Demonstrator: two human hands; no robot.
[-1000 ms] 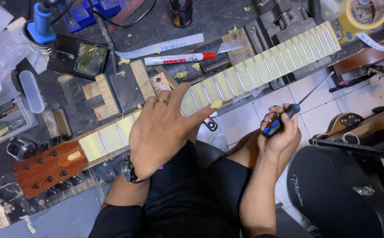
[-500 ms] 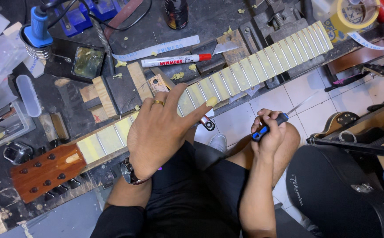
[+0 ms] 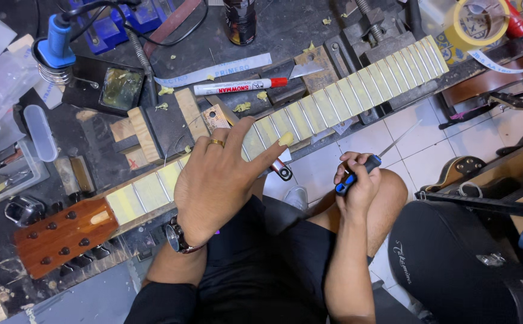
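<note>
Fingers: the left hand lies palm down on the neck with its fingers spread apart, clamped on nothing; the index finger stretches toward the upper right along the frets, and a gold ring sits on another finger.
Right fingers: the right hand is curled tight round the blue-and-black handle of a thin-bladed hand tool, right of centre in the frame.
Neck: the long wooden guitar neck with pale masked fret spaces and metal frets runs on a slant from the reddish-brown headstock at lower left to its wide end at upper right.
Long axis: lower left to upper right, across the dark cluttered workbench.
Tool direction: the blade points up and right, roughly parallel with the neck, with its tip over the white tiled floor, apart from the neck.
Which way the neck lies: above and left of the right hand's fingers, near but not touching.
Nearer hand: the left, already resting on the neck at mid length; the right hovers below it, above the person's bare knee.
Nearby: a white marker pen with a red cap lies just above the neck, and a roll of yellow tape sits at upper right.
</note>
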